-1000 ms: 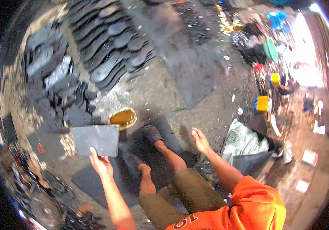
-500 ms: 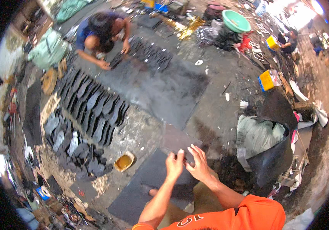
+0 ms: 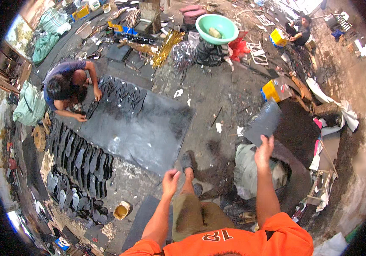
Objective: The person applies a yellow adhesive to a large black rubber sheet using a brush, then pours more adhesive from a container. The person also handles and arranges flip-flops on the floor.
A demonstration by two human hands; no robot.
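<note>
My right hand (image 3: 264, 151) grips the lower edge of a dark, shiny rectangular sheet (image 3: 263, 123), raised over a bundle of rolled material at the right. Loosely curled, my left hand (image 3: 171, 182) hovers near the lower corner of a large black sheet (image 3: 155, 141) on the floor; no object shows in it. A smaller dark sheet (image 3: 142, 224) lies below my left forearm. Across the large sheet, a crouching person (image 3: 65, 87) handles black sole-shaped pieces, several of which lie in a row (image 3: 123, 96) along its far edge.
Rows of black sole shapes (image 3: 80, 158) and a loose heap of them (image 3: 74, 198) lie at the left. A bowl of amber liquid (image 3: 122, 210) stands near the heap. The wrapped bundle (image 3: 251, 170) is at the right; a green basin (image 3: 217, 29) sits far off.
My hands, together over a dark sheet before, are now apart. The right has carried a sheet up and rightward; the left has moved left. The view has shifted, and my leg shows.
</note>
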